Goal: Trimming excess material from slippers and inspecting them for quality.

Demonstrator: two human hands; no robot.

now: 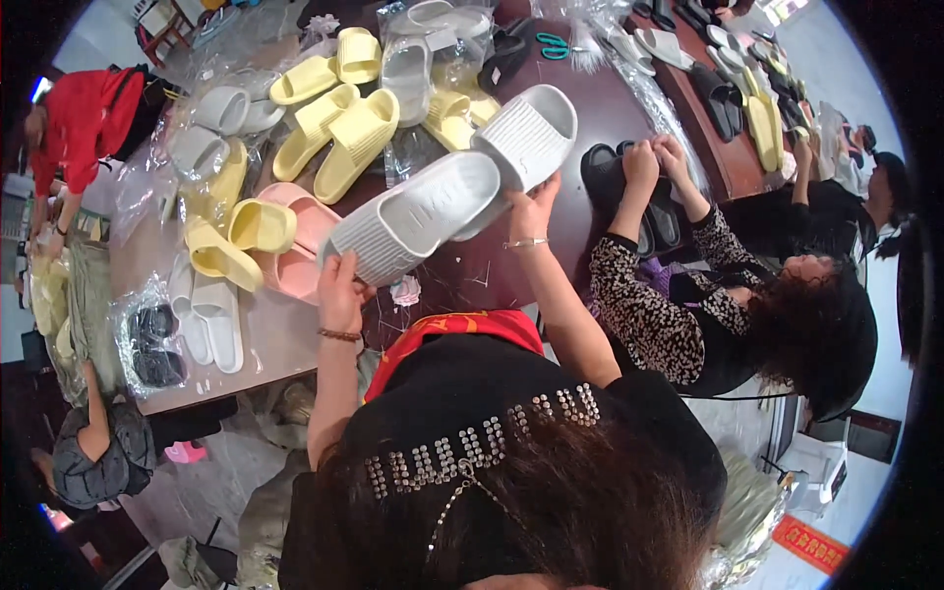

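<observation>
Two grey ribbed slide slippers are held up above the table, overlapping at their middle. My left hand (342,290) is closed on the near end of the left grey slipper (388,231), its fingers at the ribbed strap. With my right hand (534,208) I grip the right grey slipper (531,133) from below, fingers partly hidden under it. Pink slippers (307,218) lie on the table just behind my left hand, partly covered by the left grey slipper. Small yellow slippers (261,226) rest against the pink ones.
Yellow slippers (356,138) and grey ones in clear plastic bags (408,74) cover the far table (600,93). White slippers (221,315) and bagged black ones (155,344) lie at left. Teal-handled scissors (554,45) lie farther back. A co-worker (669,305) handles black slippers (602,175) at right.
</observation>
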